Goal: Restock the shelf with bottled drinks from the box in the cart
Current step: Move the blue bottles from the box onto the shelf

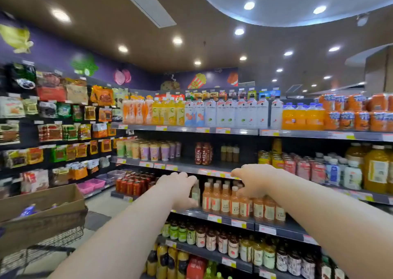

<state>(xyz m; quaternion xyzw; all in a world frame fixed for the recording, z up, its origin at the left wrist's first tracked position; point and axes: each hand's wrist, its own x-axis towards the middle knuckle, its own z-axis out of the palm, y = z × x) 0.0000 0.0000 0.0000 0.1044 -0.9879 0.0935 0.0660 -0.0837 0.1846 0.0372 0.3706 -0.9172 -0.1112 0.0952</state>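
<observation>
One pale slim bottle (pixel 195 192) in left hand (pixel 180 190) fingers; right hand (pixel 254 183) fingers among orange bottles (pixel 225 200), grip unclear.

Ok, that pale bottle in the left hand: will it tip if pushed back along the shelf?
Probably tippy: the pale bottle is tall and narrow, so a push near its cap could topple it. The orange bottles stand close beside it, so a fall might knock them. Pushed low, it should slide on the flat shelf.

Bright ceiling downlights (pixel 249 5) light a softly blurred, edge-warped view.
</observation>
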